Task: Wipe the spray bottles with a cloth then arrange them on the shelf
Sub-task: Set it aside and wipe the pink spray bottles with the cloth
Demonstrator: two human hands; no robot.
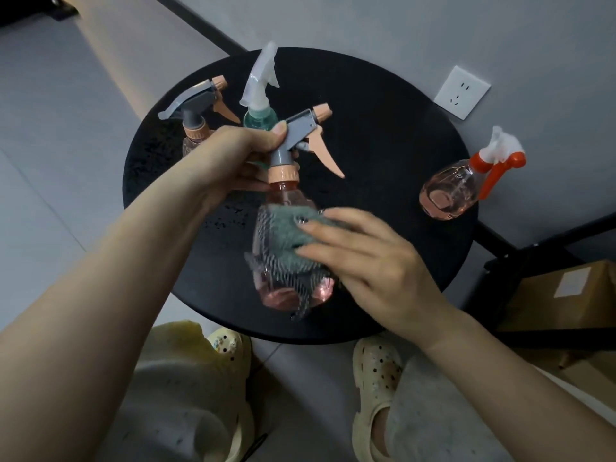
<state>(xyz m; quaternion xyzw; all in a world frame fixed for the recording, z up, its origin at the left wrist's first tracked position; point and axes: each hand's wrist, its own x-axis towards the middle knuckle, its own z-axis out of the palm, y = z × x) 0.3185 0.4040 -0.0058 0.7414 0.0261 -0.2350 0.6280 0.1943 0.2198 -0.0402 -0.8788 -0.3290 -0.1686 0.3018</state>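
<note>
We are mid-wipe: our left hand grips the neck of a pink spray bottle above the round black tabletop, while our right hand, fingers straight, presses a green cloth against it. Next, probably turn it.

Pink bottle, green striped cloth, black table.
</note>
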